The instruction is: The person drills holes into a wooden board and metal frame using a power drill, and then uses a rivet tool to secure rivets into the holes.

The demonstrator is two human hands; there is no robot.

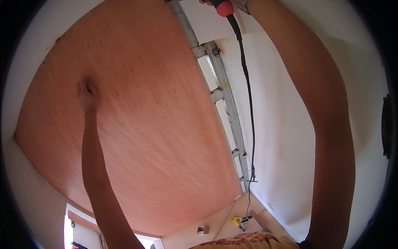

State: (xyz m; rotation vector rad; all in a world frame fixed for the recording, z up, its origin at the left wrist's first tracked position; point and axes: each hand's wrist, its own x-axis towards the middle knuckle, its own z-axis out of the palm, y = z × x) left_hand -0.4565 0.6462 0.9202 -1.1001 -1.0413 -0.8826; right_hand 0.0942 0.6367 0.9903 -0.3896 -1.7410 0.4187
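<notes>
My left hand [88, 96] rests against a large salmon-orange panel [149, 124], fingers slightly bent and apart, holding nothing visible. At the top edge, my right wrist [244, 6], wearing a band, is beside a red and black power tool [224, 8]; most of that hand is cut off, so its grip is hidden. From the tool a black cord [248, 103] runs down past a grey metal frame [226, 103] along the panel's right edge.
A white wall surface [282, 145] lies behind my right arm. Down on the beige floor [224, 226] are a yellow and black tool [236, 220], a small block [203, 229] and a wooden offcut [259, 220]. A bright opening [68, 224] shows at lower left.
</notes>
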